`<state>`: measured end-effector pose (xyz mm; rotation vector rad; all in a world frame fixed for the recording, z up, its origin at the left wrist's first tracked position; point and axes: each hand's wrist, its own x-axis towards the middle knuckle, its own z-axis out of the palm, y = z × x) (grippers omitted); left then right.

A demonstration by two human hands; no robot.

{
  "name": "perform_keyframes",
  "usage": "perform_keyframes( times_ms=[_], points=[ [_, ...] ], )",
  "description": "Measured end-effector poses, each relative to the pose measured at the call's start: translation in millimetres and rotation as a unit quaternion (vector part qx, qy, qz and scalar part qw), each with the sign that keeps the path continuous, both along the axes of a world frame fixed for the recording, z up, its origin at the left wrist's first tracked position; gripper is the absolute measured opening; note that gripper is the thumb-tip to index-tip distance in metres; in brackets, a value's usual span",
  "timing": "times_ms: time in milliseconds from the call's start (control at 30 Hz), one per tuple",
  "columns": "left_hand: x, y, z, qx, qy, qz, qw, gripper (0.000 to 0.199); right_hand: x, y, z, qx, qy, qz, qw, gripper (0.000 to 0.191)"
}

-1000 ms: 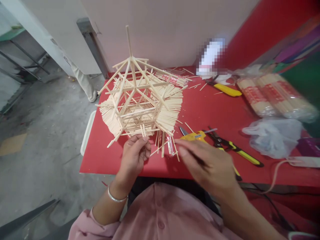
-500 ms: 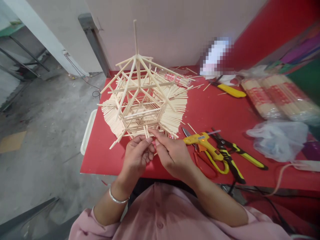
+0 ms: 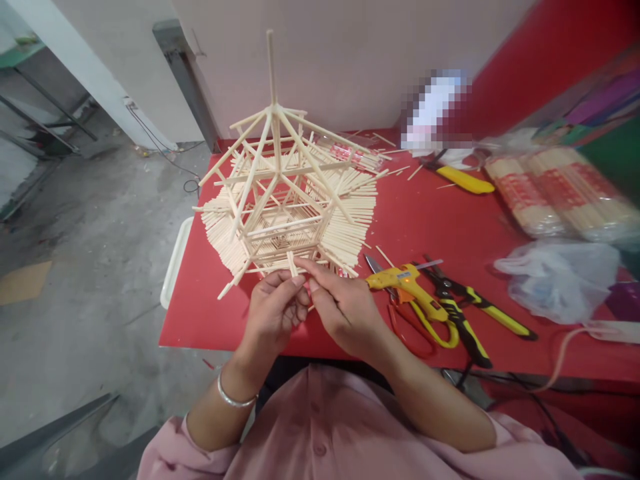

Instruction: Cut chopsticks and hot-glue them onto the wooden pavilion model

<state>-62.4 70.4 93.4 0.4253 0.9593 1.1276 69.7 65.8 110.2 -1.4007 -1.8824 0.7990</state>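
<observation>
My left hand pinches short wooden sticks between thumb and fingers, their tips pointing up and away from me. Closed around the same sticks from the other side is my right hand, its index finger laid along them. Part of the sticks is hidden by my fingers. Just beyond both hands stands a pagoda-like model of wooden sticks, with an open pointed roof frame, a tall spike on top and a flared skirt of packed sticks around it.
On the red table, a yellow glue gun, red-handled pliers and black-yellow cutters lie right of my hands. Further right are a clear plastic bag and packs of sticks. A yellow-handled tool lies at the back.
The held sticks now look closer together at their tips. The view has shifted slightly; both hands stay in nearly the same place.
</observation>
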Motion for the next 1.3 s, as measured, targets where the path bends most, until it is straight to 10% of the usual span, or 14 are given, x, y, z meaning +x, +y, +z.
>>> perform_keyframes(
  times_ms=[667,1300],
  points=[
    [-1,1,3.7,-0.006,0.017,-0.012,1.0,0.028,-2,-16,-18.1,0.248,0.029,-0.068,0.966,0.019],
    [0,0,1.0,0.004,0.015,0.021,1.0,0.029,-4,-13,-27.6,0.233,-0.033,-0.065,0.97,0.012]
  ],
)
